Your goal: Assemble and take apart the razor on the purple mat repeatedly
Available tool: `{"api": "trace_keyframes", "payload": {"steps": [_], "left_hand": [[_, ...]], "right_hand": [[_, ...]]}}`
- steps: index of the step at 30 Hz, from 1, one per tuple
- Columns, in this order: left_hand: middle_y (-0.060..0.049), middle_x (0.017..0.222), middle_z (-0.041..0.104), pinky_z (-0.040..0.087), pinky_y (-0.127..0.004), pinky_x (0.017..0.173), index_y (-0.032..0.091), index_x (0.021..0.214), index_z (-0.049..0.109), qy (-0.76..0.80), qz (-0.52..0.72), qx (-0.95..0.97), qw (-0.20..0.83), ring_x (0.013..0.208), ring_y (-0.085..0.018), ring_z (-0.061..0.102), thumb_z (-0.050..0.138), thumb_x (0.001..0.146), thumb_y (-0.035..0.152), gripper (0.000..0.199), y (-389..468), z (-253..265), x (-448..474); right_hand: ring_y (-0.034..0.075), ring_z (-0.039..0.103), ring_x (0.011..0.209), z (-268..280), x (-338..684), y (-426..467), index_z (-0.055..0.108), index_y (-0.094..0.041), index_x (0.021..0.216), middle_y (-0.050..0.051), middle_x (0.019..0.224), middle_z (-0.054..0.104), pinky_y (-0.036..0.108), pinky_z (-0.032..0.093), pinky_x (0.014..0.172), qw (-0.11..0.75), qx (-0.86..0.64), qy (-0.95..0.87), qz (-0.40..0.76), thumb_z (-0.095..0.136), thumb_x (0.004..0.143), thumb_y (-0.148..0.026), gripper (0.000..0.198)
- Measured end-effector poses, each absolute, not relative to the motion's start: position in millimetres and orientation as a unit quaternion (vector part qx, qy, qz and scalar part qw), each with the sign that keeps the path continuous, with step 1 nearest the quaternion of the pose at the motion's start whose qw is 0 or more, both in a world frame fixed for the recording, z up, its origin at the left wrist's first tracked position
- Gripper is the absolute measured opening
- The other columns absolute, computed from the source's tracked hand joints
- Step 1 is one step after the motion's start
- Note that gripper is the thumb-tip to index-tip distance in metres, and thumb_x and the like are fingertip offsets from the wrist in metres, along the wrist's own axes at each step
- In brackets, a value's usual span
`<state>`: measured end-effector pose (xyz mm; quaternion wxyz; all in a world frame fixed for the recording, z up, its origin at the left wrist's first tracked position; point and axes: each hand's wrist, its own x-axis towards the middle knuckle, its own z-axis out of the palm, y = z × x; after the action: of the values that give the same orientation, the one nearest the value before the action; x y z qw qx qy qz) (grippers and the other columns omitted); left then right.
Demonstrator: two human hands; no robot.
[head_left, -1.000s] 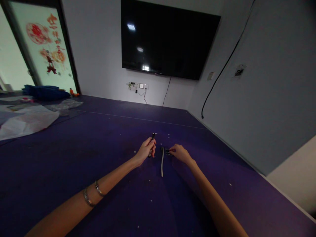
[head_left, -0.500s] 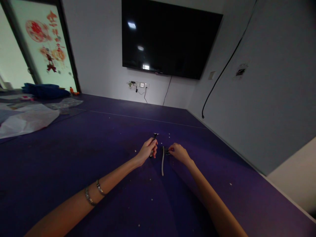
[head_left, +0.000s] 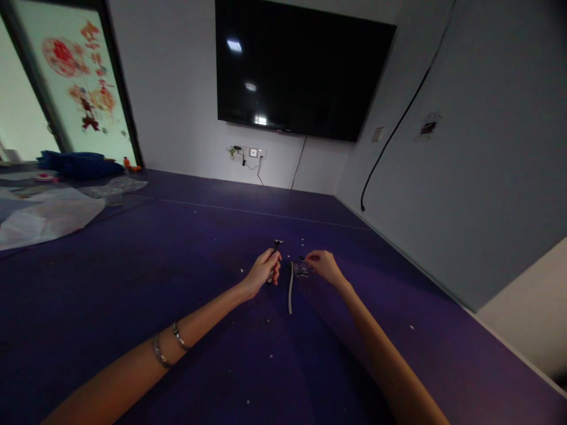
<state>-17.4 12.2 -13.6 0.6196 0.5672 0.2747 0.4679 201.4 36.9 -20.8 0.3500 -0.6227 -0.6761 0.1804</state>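
Observation:
My left hand (head_left: 264, 271) is closed around the handle of a dark T-shaped tool (head_left: 277, 243), whose flat, shiny crosspiece sticks up past the thumb. Between the fingertips of my right hand (head_left: 324, 264) is a small dark stick-like piece (head_left: 302, 257), too small to make out further. Just below it on the purple surface lies a small flat case or packet (head_left: 300, 270) with dark and pale details. A thin grey rod or tube (head_left: 291, 292) lies lengthwise at its left side, between my two hands.
Small white scraps (head_left: 411, 327) dot the purple surface (head_left: 186, 283). Clear plastic sheeting (head_left: 57, 212) and a blue cloth bundle (head_left: 80, 164) lie at the far left. A black cable (head_left: 394, 133) hangs down the right wall. A television (head_left: 305, 71) hangs on the wall ahead.
My right hand has risen slightly off the flat case, which now shows more fully, and a small dark piece is in its fingertips. My left hand holds the tool nearly still.

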Motion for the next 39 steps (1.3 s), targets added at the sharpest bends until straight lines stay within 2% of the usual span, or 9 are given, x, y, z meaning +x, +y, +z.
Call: {"api": "trace_keyframes", "payload": {"steps": [5,15,18,21,26,32,39], "left_hand": [[0.007,0.055,0.041,0.037,-0.017,0.037,0.018,0.082,0.044,0.283,0.466,0.565,0.619,0.039,-0.006,0.042,0.048,0.081,0.044,0.026,11,-16,-17],[0.009,0.054,0.035,0.036,-0.016,0.037,0.017,0.085,0.048,0.292,0.437,0.575,0.627,0.036,-0.003,0.03,0.049,0.081,0.042,0.025,8,-18,-16],[0.008,0.055,0.039,0.039,-0.017,0.041,0.017,0.089,0.049,0.291,0.431,0.567,0.639,0.039,-0.004,0.036,0.046,0.083,0.04,0.025,7,-18,-14],[0.004,0.062,0.049,0.042,-0.02,0.047,0.016,0.093,0.05,0.284,0.43,0.578,0.633,0.046,-0.006,0.047,0.046,0.084,0.036,0.023,3,-17,-12],[-0.001,0.07,0.061,0.045,-0.024,0.056,0.014,0.085,0.049,0.258,0.442,0.616,0.599,0.054,-0.009,0.057,0.06,0.076,0.033,0.023,-4,-16,-9],[0.002,0.063,0.061,0.046,-0.026,0.056,0.017,0.076,0.043,0.25,0.45,0.618,0.594,0.054,-0.013,0.061,0.071,0.066,0.035,0.035,-4,-20,-7],[0.003,0.059,0.061,0.046,-0.026,0.057,0.017,0.075,0.041,0.242,0.46,0.619,0.589,0.053,-0.013,0.061,0.072,0.065,0.033,0.035,-4,-20,-7]], "right_hand": [[0.014,0.064,0.057,-18,207,42,0.069,-0.012,0.074,0.003,0.063,0.066,0.024,0.054,0.053,0.429,-0.602,-0.601,0.304,0.059,0.068,-0.012,0.012],[0.014,0.065,0.061,-7,207,38,0.071,-0.01,0.083,0.003,0.066,0.068,0.028,0.057,0.062,0.433,-0.583,-0.594,0.346,0.058,0.065,-0.005,0.023],[0.015,0.065,0.062,0,202,35,0.071,-0.01,0.084,0.004,0.068,0.069,0.03,0.058,0.063,0.437,-0.574,-0.6,0.346,0.06,0.065,-0.007,0.023],[0.015,0.065,0.065,11,196,29,0.071,-0.01,0.086,0.004,0.069,0.069,0.029,0.057,0.063,0.442,-0.553,-0.62,0.338,0.061,0.065,-0.009,0.023],[0.016,0.065,0.067,32,183,13,0.071,-0.012,0.088,0.005,0.074,0.069,0.029,0.057,0.059,0.432,-0.505,-0.664,0.341,0.061,0.066,-0.013,0.024],[0.016,0.064,0.07,47,170,-2,0.071,-0.013,0.088,0.005,0.076,0.069,0.028,0.056,0.06,0.427,-0.462,-0.696,0.347,0.063,0.067,-0.018,0.022],[0.013,0.062,0.069,54,162,-10,0.071,-0.015,0.085,0.003,0.078,0.066,0.025,0.056,0.059,0.428,-0.443,-0.712,0.338,0.063,0.069,-0.019,0.018]]}}
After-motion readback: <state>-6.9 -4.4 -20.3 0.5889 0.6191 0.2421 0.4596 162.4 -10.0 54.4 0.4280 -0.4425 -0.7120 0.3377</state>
